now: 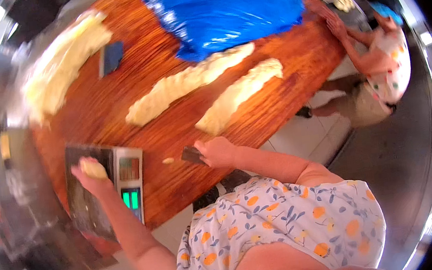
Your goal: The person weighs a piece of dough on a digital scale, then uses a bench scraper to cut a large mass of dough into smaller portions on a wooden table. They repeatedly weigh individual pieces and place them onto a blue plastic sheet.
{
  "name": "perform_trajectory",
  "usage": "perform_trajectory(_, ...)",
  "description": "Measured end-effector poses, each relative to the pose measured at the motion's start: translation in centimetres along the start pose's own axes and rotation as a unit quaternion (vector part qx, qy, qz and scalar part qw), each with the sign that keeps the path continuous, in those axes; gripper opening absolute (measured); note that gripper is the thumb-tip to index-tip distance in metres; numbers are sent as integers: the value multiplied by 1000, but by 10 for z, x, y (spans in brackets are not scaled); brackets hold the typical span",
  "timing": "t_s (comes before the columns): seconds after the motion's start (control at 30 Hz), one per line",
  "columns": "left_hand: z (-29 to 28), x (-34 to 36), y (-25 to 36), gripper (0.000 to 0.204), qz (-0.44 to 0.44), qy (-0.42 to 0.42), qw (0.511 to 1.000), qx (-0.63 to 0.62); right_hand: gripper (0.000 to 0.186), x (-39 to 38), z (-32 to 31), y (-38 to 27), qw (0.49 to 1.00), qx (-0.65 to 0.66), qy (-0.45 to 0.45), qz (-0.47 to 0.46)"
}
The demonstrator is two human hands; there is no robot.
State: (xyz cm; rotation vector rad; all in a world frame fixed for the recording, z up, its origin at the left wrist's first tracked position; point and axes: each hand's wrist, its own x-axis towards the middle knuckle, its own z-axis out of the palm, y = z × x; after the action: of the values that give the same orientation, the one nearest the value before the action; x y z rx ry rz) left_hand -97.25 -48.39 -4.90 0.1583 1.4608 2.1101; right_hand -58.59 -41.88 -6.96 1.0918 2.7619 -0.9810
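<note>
Dough piece (93, 169) sits in the left hand's (95, 185) curled fingers over the scale (132, 183), frame left, apparently portioned; the right hand (220, 152) grips a scraper (191, 155); long strips (239, 96), upper centre, look undivided.

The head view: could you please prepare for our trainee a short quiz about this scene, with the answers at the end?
1. What does the right grip hold?
A) a rolling pin
B) a flat, dark tool
C) a spoon

2. True or false: the left grip, with a piece of dough, is at the scale.

3. How many long dough strips lie between the blue plastic sheet and the right grip?

Key: 1. B. 2. True. 3. Two.
</note>
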Motion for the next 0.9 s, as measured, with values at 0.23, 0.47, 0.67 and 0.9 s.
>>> perform_trajectory(0.23,141,-141,-183,34,-473,-252,841,-67,29,-80,-10,46,989,64,40,124)
perform_trajectory(0.47,462,-210,-177,94,-390,-460,780,-167,35,-148,1,84,962,92,105,233)
perform_trajectory(0.67,474,-233,-126,84,-168,-628,760,-9,36,-159,11,108,944,77,178,267)
perform_trajectory(0.9,218,-159,-144,43,-94,-353,894,260,40,-141,-26,120,939,25,266,215)
